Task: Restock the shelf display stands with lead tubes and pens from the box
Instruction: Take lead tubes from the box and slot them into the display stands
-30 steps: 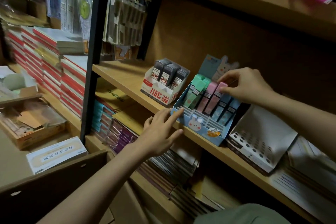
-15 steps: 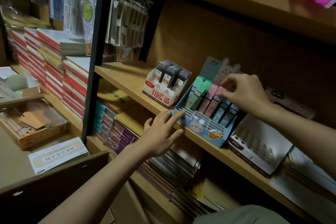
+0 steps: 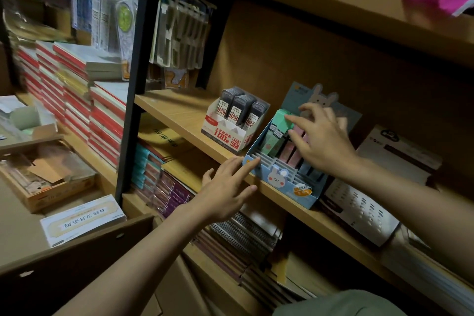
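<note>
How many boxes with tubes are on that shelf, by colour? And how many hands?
White-and-red stand holding dark grey tubes: 1
Blue bunny stand holding pastel tubes: 1
Hands: 2, the left hand and the right hand
Total: 4

A: Where does the one view look from?
B: From the person's head, forward and down, tilted, close to the wooden shelf (image 3: 179, 115).
A: How near?
B: At arm's reach: both forearms enter from 6 o'clock, and the blue display stand (image 3: 282, 182) sits just right of centre.
A: Any second view?
B: None.
</note>
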